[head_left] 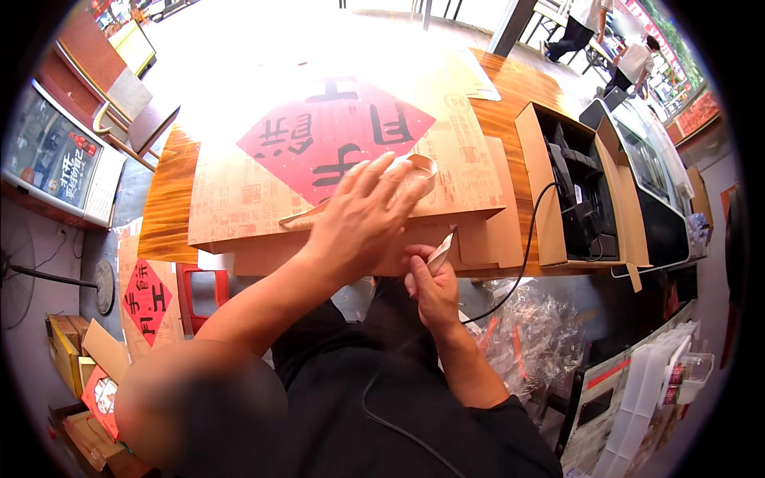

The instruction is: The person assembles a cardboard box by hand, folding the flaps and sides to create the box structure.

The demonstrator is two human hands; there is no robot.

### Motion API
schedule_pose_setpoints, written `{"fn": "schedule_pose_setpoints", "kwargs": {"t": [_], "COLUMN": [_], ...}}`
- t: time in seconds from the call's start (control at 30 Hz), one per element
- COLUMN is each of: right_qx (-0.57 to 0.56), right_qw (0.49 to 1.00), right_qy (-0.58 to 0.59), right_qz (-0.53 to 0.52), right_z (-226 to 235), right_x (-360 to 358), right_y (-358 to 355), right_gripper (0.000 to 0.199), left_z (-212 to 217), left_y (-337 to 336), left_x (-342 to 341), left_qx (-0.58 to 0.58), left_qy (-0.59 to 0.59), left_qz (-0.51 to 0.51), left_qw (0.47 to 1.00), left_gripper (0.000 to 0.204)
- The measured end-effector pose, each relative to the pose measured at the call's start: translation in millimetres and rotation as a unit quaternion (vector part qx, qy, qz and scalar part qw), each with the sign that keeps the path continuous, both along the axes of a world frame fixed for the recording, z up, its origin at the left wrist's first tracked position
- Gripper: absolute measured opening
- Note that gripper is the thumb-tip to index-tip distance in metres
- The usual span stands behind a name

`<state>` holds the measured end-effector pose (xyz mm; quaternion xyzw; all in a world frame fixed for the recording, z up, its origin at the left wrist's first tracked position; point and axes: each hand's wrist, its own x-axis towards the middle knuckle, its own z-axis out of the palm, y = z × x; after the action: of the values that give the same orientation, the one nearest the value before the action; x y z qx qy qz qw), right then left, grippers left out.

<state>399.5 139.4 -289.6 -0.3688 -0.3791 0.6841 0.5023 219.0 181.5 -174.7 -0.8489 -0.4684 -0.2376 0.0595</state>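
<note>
A large flat brown cardboard piece (466, 171) with a red diamond (271, 147) bearing dark characters lies in front of me. My left hand (362, 211) rests over its near part, fingers stretched out. A beige strip (425, 165) loops by those fingertips, and a strip end shows left of the hand; the middle is hidden under it. Just below the cardboard's near edge, my right hand (434, 291) is closed, pinching a pale pointed strip end (441, 253) between thumb and fingers. Whether both strips are one piece I cannot tell.
On the wooden table (171, 191), an open carton (527, 187) with black equipment stands at right, its cable (522, 271) hanging toward me. Clear plastic wrapping (534, 334) lies below. Another red-diamond cardboard piece (131, 319) and a red stool (199, 291) are at left.
</note>
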Motion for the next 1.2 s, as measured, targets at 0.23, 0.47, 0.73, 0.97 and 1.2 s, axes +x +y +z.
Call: {"fn": "schedule_pose_setpoints", "kwargs": {"t": [0.23, 0.47, 0.73, 0.97, 1.2], "right_qx": [0.007, 0.020, 0.025, 0.045, 0.119], "right_qw": [0.999, 0.997, 0.999, 0.999, 0.981], "right_qy": [-0.037, -0.068, -0.025, -0.006, -0.141], "right_qz": [-0.008, 0.005, -0.001, 0.020, 0.054], "right_z": [-2, -5, -1, -10, 21], "right_x": [-6, -1, -6, 4, 22], "right_y": [-1, -1, -3, -3, -20], "right_gripper": [0.021, 0.021, 0.027, 0.043, 0.052], "left_z": [-9, 94, 176, 67, -89], "left_y": [42, 59, 42, 58, 38], "left_x": [27, -18, -139, -212, -147], "left_qx": [0.051, 0.208, 0.257, 0.115, -0.022], "left_qy": [0.094, -0.021, -0.544, -0.806, -0.904], "left_qz": [0.000, 0.038, 0.118, -0.035, 0.070], "left_qw": [0.994, 0.977, 0.790, 0.579, 0.422], "left_gripper": [0.048, 0.027, 0.030, 0.040, 0.048]}}
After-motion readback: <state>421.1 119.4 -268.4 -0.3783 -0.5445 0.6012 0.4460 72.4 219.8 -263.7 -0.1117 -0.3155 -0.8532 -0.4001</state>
